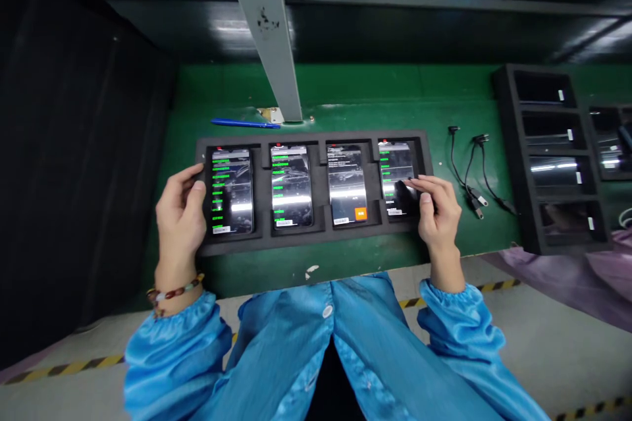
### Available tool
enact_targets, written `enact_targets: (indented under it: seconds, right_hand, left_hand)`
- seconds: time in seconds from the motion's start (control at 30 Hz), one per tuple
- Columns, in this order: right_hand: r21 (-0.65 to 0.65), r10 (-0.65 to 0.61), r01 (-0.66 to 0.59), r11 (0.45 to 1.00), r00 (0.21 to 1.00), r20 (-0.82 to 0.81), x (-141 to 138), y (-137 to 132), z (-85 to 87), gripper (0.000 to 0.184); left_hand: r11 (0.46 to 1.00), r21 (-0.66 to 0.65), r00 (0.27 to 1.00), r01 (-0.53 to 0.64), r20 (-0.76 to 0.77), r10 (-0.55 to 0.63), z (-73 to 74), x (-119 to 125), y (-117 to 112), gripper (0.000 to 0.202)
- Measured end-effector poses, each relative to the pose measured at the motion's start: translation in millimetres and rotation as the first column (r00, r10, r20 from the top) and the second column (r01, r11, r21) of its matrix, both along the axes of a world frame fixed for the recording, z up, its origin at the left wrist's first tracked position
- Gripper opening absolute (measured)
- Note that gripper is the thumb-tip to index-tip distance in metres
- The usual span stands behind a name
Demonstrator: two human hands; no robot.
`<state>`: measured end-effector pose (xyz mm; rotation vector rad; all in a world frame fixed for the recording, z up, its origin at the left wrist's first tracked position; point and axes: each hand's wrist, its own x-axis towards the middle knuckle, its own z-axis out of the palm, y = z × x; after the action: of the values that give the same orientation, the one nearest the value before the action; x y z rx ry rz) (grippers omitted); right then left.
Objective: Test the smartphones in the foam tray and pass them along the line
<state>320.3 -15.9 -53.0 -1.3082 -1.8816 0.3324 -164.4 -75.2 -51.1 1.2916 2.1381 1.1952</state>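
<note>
A black foam tray (pixel 291 240) with several phones in its slots lies on the green bench before me. My left hand (pixel 180 213) is closed at the tray's left end, thumb and fingers against its edge. Close by, the leftmost phone (pixel 232 187) shows green text lines, as does the second phone (pixel 291 177). The third phone (pixel 346 187) has white text and an orange button. My right hand (pixel 439 210) reaches over the tray's right end with fingers extended, the fingertips at the screen of the rightmost phone (pixel 396 174). Whether they press it, I cannot tell.
A blue pen (pixel 245 123) lies behind the tray, near a grey metal post (pixel 269 32). Short black cables (pixel 467 177) rest to the right. Beyond them stands another foam tray (pixel 518 164) holding dark devices. A black curtain (pixel 83 144) hangs at the left.
</note>
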Motion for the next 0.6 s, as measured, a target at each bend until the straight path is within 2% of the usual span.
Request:
enact_targets:
  seconds: [0.5, 0.6]
  right_hand:
    - [0.003, -0.051, 0.051, 0.999, 0.999, -0.011, -2.3, -0.6, -0.2, 0.034]
    - [0.008, -0.057, 0.057, 0.998, 0.998, -0.015, -2.3, -0.9, -0.3, 0.034]
  left_hand:
    - [0.998, 0.029, 0.998, 0.049, 0.032, -0.050, -2.2, -0.8, -2.9, 0.049]
    - [0.995, 0.043, 0.996, 0.085, 0.000, -0.086, -4.0, -3.6, -5.2, 0.041]
